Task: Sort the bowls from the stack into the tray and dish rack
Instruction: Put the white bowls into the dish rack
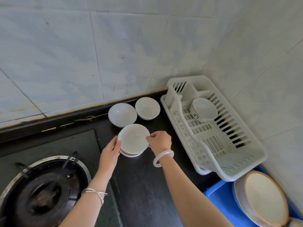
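Pale tiled walls meet in a corner over the black desk (139, 177). My left grip (113, 149) is curled on the side of the stack (131, 155), I think to stop it sliding. My right grip (159, 141) pinches the rim of the top bowl (133, 138), ready to lift it. Right of that grip sits the dish rack (237, 164), with one bowl (205, 110) leaning inside, maybe to drip. The blue tray (218, 199), nearer me than my right grip, holds plates (265, 197).

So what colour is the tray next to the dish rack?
The tray is bright blue; the head view shows it, bottom right.
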Action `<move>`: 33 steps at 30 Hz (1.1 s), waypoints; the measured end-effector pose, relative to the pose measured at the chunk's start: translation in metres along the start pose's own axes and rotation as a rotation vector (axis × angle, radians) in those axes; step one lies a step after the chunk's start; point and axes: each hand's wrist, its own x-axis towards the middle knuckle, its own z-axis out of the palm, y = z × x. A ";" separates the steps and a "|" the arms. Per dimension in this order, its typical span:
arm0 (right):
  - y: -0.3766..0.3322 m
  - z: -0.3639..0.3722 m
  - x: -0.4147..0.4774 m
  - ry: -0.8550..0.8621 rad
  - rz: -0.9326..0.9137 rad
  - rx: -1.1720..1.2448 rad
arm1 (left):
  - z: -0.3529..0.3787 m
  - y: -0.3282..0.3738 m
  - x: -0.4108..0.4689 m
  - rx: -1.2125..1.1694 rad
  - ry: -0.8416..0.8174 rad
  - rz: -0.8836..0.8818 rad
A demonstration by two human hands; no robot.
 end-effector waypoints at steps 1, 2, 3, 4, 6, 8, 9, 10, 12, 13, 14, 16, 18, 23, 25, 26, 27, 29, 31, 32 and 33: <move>0.000 0.001 0.000 -0.002 -0.003 -0.009 | -0.001 -0.001 0.000 0.048 -0.003 0.023; 0.000 0.003 0.001 -0.008 -0.004 -0.019 | -0.002 -0.003 0.000 0.085 -0.004 0.037; 0.000 0.004 0.001 -0.016 -0.004 -0.028 | -0.002 -0.004 0.001 0.109 -0.002 0.041; 0.000 0.005 0.002 -0.024 -0.003 -0.033 | -0.002 -0.005 0.002 0.122 0.005 0.039; 0.003 0.006 0.004 -0.034 -0.002 -0.038 | -0.002 -0.007 0.002 0.128 0.019 0.032; 0.007 0.008 0.007 -0.036 -0.008 -0.040 | -0.001 -0.006 0.003 0.109 0.018 0.020; 0.008 0.007 0.008 -0.042 -0.013 -0.043 | 0.000 -0.005 0.003 0.083 0.016 0.003; 0.009 0.007 0.009 -0.059 -0.011 -0.047 | 0.000 -0.003 0.004 0.050 0.015 -0.026; 0.010 0.005 0.010 -0.130 0.013 -0.009 | 0.001 0.000 0.004 -0.017 0.014 -0.097; 0.011 0.004 0.012 -0.182 0.042 0.051 | 0.001 0.002 0.005 -0.038 0.017 -0.130; 0.011 0.004 0.013 -0.238 0.086 0.132 | 0.001 0.004 0.005 -0.049 0.020 -0.155; 0.011 0.003 0.012 -0.333 0.152 0.260 | 0.002 0.008 0.004 -0.056 0.020 -0.184; 0.011 0.001 0.012 -0.360 0.129 0.254 | 0.004 0.012 0.003 -0.047 0.019 -0.194; 0.014 -0.022 0.007 -0.325 0.077 0.289 | 0.012 0.033 -0.007 0.007 -0.014 -0.125; 0.013 -0.043 0.003 -0.287 0.029 0.348 | 0.021 0.047 -0.011 0.027 -0.054 -0.071; 0.012 -0.056 0.002 -0.263 -0.002 0.371 | 0.028 0.056 -0.014 0.030 -0.077 -0.049; 0.010 -0.070 0.000 -0.240 -0.032 0.382 | 0.037 0.065 -0.016 0.032 -0.102 -0.029; 0.006 -0.101 -0.002 -0.195 -0.074 0.360 | 0.058 0.084 -0.020 0.048 -0.156 0.004; 0.006 -0.134 -0.001 -0.149 -0.099 0.338 | 0.085 0.100 -0.023 0.061 -0.217 0.038; 0.008 -0.150 0.001 -0.123 -0.102 0.345 | 0.099 0.107 -0.024 0.063 -0.246 0.049; 0.010 -0.165 0.003 -0.098 -0.097 0.359 | 0.114 0.114 -0.025 0.061 -0.273 0.056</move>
